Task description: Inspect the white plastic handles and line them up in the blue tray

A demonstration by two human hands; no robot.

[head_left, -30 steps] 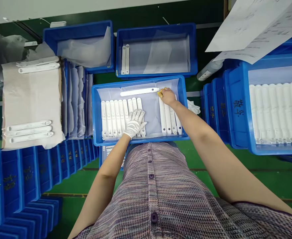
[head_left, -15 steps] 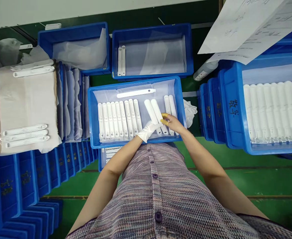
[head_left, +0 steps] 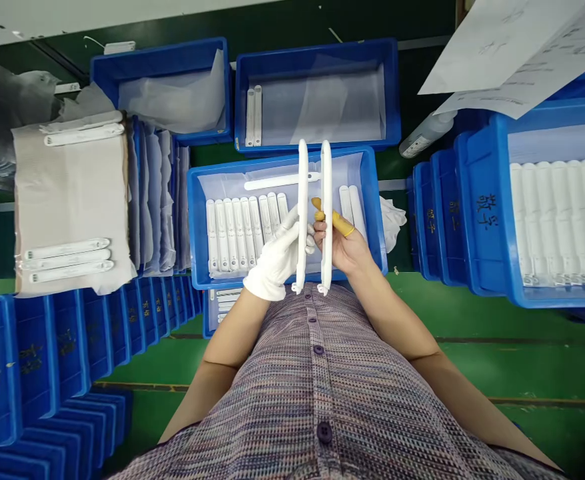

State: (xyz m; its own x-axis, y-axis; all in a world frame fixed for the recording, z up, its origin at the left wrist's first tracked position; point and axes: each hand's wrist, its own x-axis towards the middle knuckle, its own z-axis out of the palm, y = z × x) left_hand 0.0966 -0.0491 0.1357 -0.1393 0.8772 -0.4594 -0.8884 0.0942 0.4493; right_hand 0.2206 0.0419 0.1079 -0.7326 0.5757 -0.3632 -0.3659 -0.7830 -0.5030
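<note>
My left hand (head_left: 278, 257), in a white fabric glove, grips a long white plastic strip (head_left: 302, 213) held upright above the blue bin (head_left: 282, 160). My right hand (head_left: 340, 243), bare with yellow finger cots, holds a matching white strip (head_left: 326, 213) close beside it, the two strips parallel and apart. Under my left hand, a row of several white strips (head_left: 242, 233) lies in the bin on a thin liner. Two more (head_left: 351, 210) lie to the right of my right hand. One single strip (head_left: 280, 181) lies crosswise near the far wall.
Blue bins with liners stand beyond and to the right, one packed with white parts (head_left: 557, 220). Left are a tan pad (head_left: 70, 200) bearing white strips and stacked blue bins (head_left: 67, 347). Paper sheets (head_left: 512, 53) and a plastic bottle (head_left: 427, 133) lie top right.
Both hands have risen from the bin, each now holding a strip upright. The two strips that lay at the bin's middle right are gone from there. My body has shifted slightly.
</note>
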